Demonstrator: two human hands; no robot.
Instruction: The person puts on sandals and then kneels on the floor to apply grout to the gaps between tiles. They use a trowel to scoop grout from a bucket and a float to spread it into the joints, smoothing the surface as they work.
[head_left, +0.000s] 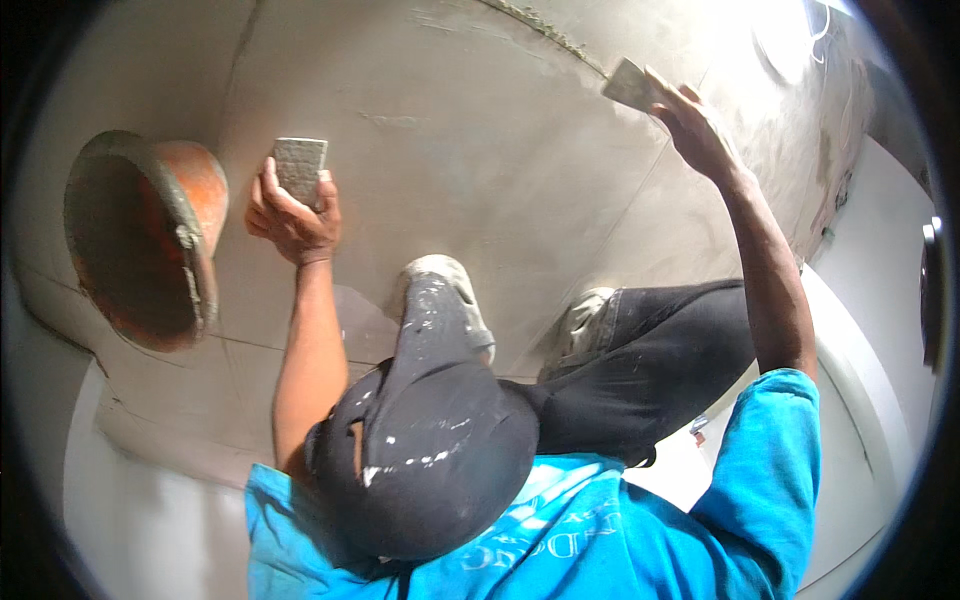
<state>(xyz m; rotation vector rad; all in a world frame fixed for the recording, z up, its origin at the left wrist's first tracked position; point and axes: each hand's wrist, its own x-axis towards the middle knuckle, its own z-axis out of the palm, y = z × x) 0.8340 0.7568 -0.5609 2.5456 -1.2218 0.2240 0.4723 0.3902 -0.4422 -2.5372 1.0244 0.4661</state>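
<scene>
Left hand (292, 215) grips small tile (300, 165) beside mortar bucket (150, 240) | right hand (695, 125) grips putty knife (630, 85) | risk: overreaching could smear wet floor (480, 130).

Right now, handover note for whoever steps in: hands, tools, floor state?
Left hand: grips a small grey block, pressed on the tiled floor.
Right hand: holds a scraper, blade at the grout line far right.
Orange bucket, mortar-smeared, sits left of the left hand.
Person crouches, both shoes on the tiles.
Done: tiles look laid, with a grey film.
Left: residue along that joint; how much remains is unclear.
</scene>
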